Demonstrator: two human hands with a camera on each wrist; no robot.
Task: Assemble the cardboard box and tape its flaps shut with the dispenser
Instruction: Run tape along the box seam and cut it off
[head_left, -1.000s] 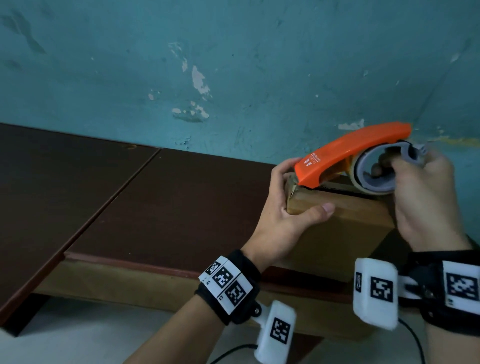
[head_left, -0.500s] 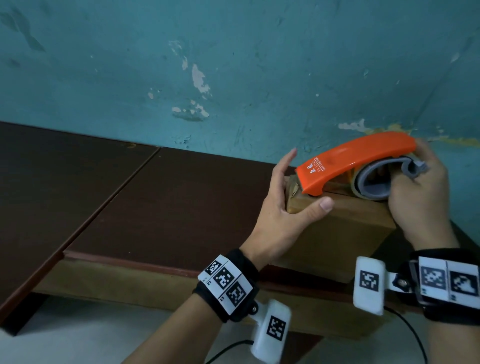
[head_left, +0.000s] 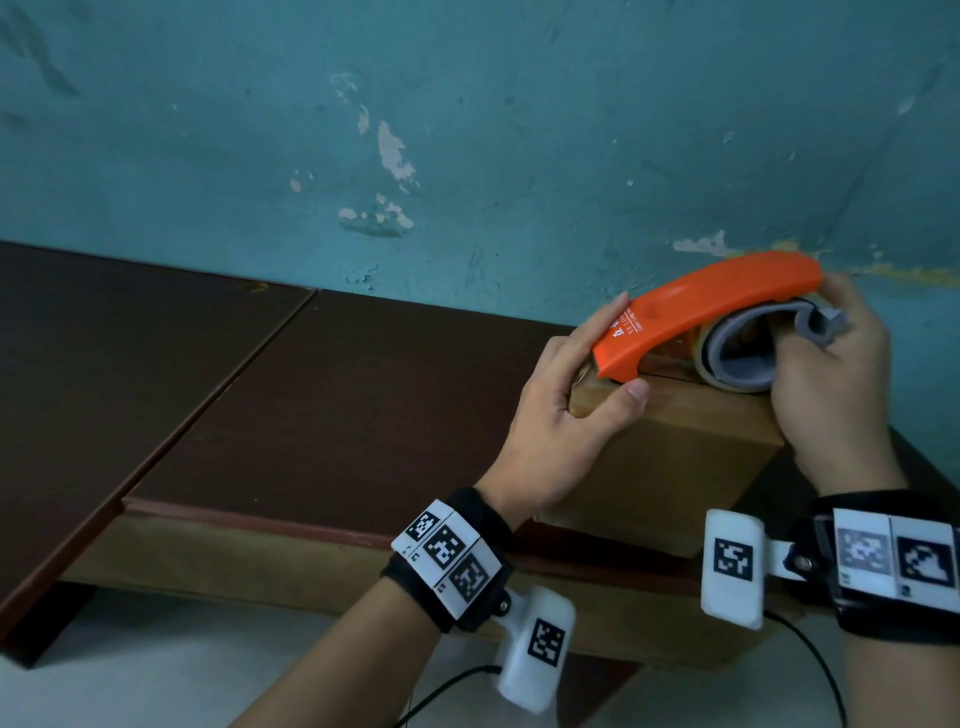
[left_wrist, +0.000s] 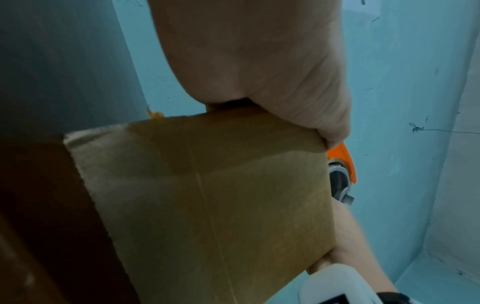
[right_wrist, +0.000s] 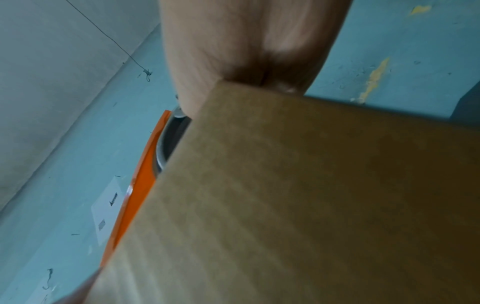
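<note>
Hands: left hand (head_left: 563, 410) grips the cardboard box (head_left: 670, 457) corner, right hand (head_left: 831, 384) curls around the orange tape dispenser (head_left: 701, 312).

A teal painted wall (head_left: 467, 130) fills the view from 9 to 3 o'clock, its paint chipped in pale patches near 12. Below it, two dark brown bench (head_left: 337, 405) tops meet at a seam toward 10 o'clock. A pale floor (head_left: 156, 691) lies at 7 o'clock. Light is dim.
</note>
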